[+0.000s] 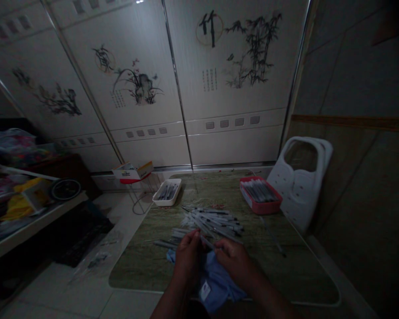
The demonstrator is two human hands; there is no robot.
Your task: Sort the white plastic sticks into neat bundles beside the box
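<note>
Between my two hands is a slim, pale pen point(207, 242), one end at each hand's fingertips. The fingers of my left hand point(187, 250) are pinched at its upper left end. My right hand point(232, 257) grips the lower right end, its fingers curled. Below the hands a blue cloth point(217, 281) with a white label lies bunched at the table's near edge. Just beyond them spreads a loose pile of clear pens point(216, 221) with dark tips. One single pen point(274, 238) lies apart on the right.
A white basket point(166, 202) of pens stands at the table's point(142, 270) back left, a red basket point(264, 207) of pens at the back right. Beyond are a white folded plastic chair point(297, 186) and a stool point(136, 180) bearing an open box point(133, 173). Sliding doors point(232, 141) close off the back.
</note>
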